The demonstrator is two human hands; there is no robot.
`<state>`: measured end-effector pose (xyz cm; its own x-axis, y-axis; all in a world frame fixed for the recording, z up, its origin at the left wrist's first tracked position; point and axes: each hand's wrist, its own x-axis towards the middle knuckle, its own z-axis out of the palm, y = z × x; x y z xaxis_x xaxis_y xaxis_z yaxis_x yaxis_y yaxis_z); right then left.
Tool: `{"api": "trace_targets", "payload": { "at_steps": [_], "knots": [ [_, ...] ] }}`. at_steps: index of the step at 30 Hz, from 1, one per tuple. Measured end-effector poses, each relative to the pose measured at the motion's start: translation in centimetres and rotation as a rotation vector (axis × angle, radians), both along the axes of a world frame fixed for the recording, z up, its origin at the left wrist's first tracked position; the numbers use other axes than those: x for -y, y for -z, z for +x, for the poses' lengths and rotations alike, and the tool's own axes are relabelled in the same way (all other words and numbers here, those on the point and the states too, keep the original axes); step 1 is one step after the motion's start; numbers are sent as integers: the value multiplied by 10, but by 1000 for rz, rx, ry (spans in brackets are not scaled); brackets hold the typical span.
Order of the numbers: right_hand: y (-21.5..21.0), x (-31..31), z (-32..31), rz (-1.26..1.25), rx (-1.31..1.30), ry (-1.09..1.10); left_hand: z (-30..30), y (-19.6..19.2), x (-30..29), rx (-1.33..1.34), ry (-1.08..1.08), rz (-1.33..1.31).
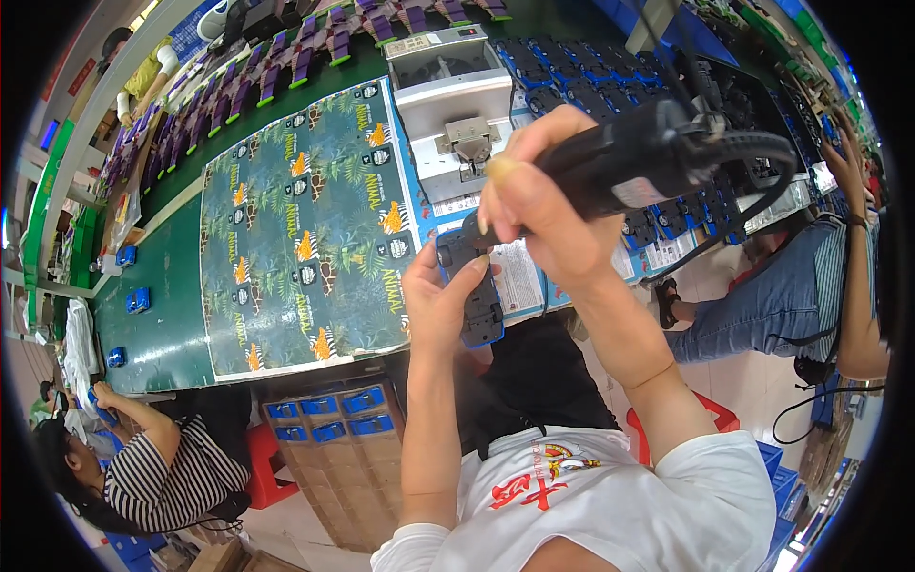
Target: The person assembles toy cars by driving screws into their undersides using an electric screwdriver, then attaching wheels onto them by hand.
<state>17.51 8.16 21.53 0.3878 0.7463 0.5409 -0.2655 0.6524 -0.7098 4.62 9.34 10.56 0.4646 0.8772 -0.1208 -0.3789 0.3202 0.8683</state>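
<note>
Overhead, left hand (pixel 440 303) grips a blue-black part (pixel 474 286), right hand (pixel 538 205) clasps a screwdriver (pixel 658 153) above the green workbench (pixel 167 315).

Ahead of my hands the grey machine (pixel 446 105) blocks the way forward. To my left the printed card sheet (pixel 305 229) lies flat, so I can pass over it. On my right, the black cable (pixel 762 205) and rows of blue toy parts (pixel 572 67) crowd the green bench (pixel 167 315).

screwdriver (pixel 648 157) tip hidden behind fingers, perhaps touching chassis (pixel 479 286)
</note>
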Motion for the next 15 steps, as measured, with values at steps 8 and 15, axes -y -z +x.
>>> {"api": "trace_targets", "payload": {
  "at_steps": [8, 15],
  "knots": [
    [19, -7, 6, -1, 405, -100, -2, 0, 0, 4, -35, 30],
    [22, -6, -5, -53, 316, -27, 4, -4, -1, 67, -102, 20]
  ]
}}
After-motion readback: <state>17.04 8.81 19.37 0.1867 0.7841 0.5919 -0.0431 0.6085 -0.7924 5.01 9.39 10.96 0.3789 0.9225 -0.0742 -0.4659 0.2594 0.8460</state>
